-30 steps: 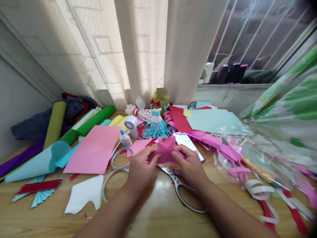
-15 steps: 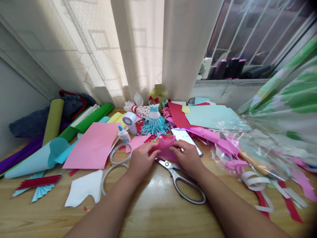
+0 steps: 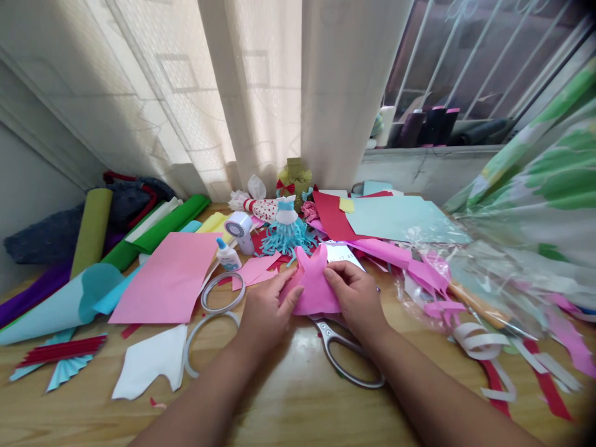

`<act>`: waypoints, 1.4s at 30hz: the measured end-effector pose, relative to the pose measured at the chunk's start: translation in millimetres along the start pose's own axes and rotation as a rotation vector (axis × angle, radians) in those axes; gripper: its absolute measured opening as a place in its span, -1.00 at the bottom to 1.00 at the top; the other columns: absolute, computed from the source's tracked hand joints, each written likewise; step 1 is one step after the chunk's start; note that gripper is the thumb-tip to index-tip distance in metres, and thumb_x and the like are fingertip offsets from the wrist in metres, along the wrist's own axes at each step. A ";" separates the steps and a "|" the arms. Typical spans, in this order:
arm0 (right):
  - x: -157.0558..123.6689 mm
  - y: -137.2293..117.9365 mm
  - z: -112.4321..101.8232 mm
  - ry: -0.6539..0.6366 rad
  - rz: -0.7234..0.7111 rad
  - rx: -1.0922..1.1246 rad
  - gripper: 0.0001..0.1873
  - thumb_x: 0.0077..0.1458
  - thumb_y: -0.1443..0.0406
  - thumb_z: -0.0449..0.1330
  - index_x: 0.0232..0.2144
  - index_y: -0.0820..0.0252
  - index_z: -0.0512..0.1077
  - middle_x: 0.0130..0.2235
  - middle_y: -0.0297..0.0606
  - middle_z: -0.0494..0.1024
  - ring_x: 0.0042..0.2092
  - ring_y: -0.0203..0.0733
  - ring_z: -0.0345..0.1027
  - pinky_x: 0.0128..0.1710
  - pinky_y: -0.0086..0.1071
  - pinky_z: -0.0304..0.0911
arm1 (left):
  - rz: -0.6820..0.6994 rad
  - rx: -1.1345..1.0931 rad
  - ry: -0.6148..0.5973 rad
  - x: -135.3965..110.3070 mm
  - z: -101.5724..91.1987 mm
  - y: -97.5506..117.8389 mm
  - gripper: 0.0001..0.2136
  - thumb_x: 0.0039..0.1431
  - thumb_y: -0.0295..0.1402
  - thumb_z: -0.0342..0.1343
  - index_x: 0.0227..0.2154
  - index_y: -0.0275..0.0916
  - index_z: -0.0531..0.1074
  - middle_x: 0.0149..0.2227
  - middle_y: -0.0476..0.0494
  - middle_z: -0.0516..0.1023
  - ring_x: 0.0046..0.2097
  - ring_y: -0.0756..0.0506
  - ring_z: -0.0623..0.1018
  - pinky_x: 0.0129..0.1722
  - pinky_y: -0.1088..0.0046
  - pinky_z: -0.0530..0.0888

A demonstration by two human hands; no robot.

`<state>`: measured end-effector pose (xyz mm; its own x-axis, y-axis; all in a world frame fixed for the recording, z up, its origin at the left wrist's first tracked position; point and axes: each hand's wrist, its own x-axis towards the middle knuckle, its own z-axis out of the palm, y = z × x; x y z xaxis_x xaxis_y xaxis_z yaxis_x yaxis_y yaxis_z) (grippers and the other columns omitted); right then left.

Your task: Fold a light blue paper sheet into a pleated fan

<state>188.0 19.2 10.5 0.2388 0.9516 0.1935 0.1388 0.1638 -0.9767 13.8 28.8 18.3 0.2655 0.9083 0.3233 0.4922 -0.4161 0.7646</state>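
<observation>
Between my hands is a pink paper dress cut-out (image 3: 315, 288) with two strap-like points at its top. My left hand (image 3: 267, 304) pinches its left edge between thumb and fingers. At the right edge, my right hand (image 3: 354, 292) grips it the same way. Grey-handled scissors (image 3: 347, 351) lie on the table below the cut-out, their blades hidden by it. A phone (image 3: 342, 253) showing digits lies behind my right hand, partly covered. Left of my left hand are two tape rolls (image 3: 223, 292) and a white glue bottle (image 3: 228, 254).
A small blue fringed paper dress (image 3: 287, 226) stands at the back. Pink paper (image 3: 162, 276), a white cut-out (image 3: 151, 363) and paper rolls (image 3: 174, 223) lie left. Pale blue sheets (image 3: 405, 220), a clear plastic bag (image 3: 507, 273) and paper strips (image 3: 482, 341) lie right.
The pink cut-out has been tilted up, so its broad face now shows with both points upward. It covers more of the scissors. Both hands still hold it, and the view has shifted slightly.
</observation>
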 end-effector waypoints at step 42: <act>0.2 -5.5 -3.1 -0.068 -0.085 -0.102 -0.70 0.13 0.15 0.10 -0.23 0.20 0.51 -0.19 -0.20 0.56 -0.15 -0.09 0.37 -0.13 -0.30 0.20 | -0.219 -0.327 -0.112 3.5 3.3 3.4 -0.63 0.21 -0.11 -0.08 -0.51 -0.28 0.40 -0.56 -0.06 0.48 -0.49 -0.05 0.46 -0.46 0.49 0.35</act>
<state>190.2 17.6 16.2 0.1572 0.9512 0.2654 0.2532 0.2209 -0.9419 19.2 30.4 20.3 0.2816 0.9558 0.0839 0.2625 -0.1609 0.9514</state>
